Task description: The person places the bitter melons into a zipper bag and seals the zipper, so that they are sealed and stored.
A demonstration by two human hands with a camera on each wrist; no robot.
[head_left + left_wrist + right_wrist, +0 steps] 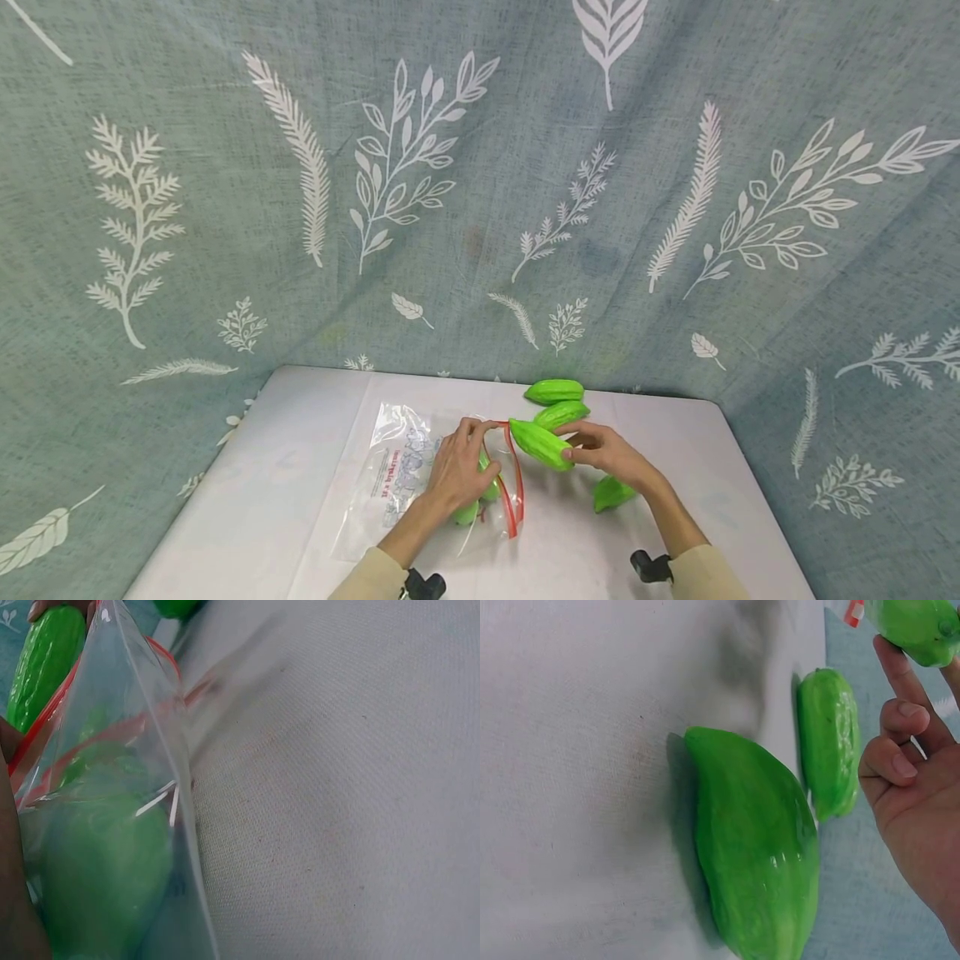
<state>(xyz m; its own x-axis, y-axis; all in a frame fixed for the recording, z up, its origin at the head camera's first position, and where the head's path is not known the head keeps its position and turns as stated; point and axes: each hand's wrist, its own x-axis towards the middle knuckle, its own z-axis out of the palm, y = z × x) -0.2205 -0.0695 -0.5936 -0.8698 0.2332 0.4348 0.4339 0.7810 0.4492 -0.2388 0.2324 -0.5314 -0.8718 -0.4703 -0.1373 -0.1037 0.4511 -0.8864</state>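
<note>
My right hand (611, 454) pinches a bright green, ridged bitter gourd (538, 444) between thumb and fingers. Its far end points at the red-edged mouth of a clear zip bag (375, 492). At that mouth, my left hand (459, 467) grips the bag's edge and holds it raised. Inside the bag lie green gourds (105, 870), blurred by the plastic in the left wrist view. The right wrist view shows the held gourd (919, 626) at the top corner, with two of the right hand's fingers curled in below it.
Two more green gourds, one at the back (555, 391) and one just before it (562, 413), lie on the white table (247, 500). Another gourd (612, 493) rests below the right hand. A patterned blue-green cloth (480, 208) hangs behind and at both sides.
</note>
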